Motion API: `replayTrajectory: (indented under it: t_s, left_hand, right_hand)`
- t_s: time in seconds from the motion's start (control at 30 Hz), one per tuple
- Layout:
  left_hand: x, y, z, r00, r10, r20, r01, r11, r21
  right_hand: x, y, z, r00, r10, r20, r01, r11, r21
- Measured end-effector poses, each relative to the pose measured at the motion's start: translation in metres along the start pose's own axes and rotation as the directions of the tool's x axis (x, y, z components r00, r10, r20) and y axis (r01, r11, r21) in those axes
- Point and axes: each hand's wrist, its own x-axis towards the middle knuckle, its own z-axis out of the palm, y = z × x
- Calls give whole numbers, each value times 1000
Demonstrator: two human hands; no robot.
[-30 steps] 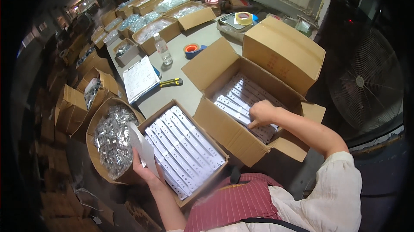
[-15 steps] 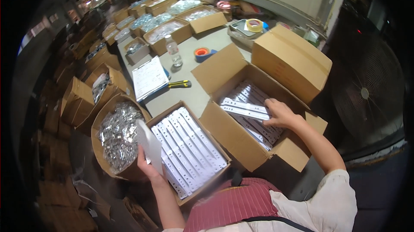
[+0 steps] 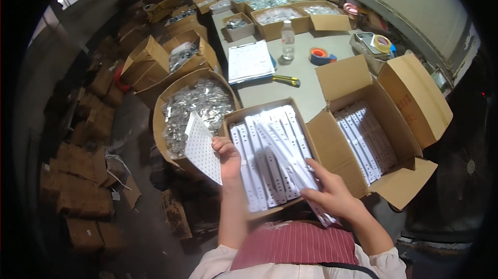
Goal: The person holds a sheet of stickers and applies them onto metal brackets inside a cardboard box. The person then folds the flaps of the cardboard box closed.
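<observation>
My left hand (image 3: 228, 158) is closed on the edge of a white sheet (image 3: 199, 147) patterned with rows of small dots, held tilted over the edge of a round-sided carton of clear-bagged metal parts (image 3: 205, 97). In my right hand (image 3: 334, 193) is a small bundle of long white strips with holes (image 3: 282, 149). The bundle lies at a slant over the middle carton (image 3: 306, 128), which is filled with rows of similar strips (image 3: 246, 175). To the right, an open-flapped carton (image 3: 342, 154) holds more white strips (image 3: 365, 139).
On the grey table (image 3: 306, 92) are a clipboard with paper (image 3: 250, 61), a yellow-black utility knife (image 3: 286, 80), a clear bottle (image 3: 288, 40) and a tape dispenser (image 3: 322, 56). A closed carton (image 3: 417, 97) stands at right. Cartons of bagged parts (image 3: 280, 15) line the far end.
My right hand has lifted the strips from the right carton and brought them left over the middle one. My left hand has turned the sheet so its dotted face shows. The view has shifted left.
</observation>
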Motion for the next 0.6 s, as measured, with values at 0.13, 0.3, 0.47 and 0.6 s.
replayTrajectory:
  t_s: [0.13,0.3,0.47,0.6]
  left_hand:
    - [-19,-1,33,982,39,-187,-51,997,-57]
    - [-50,29,53,989,96,-116,-92,995,43]
    - [-68,42,56,987,117,-106,-109,991,82]
    - [-87,62,44,988,130,-89,-109,972,209]
  right_hand:
    - [64,8,63,995,-89,50,96,983,-156]
    - [101,2,125,993,-57,107,108,823,-558]
    - [121,-6,137,950,77,303,158,719,-677]
    - [133,4,105,912,-4,410,289,714,-637]
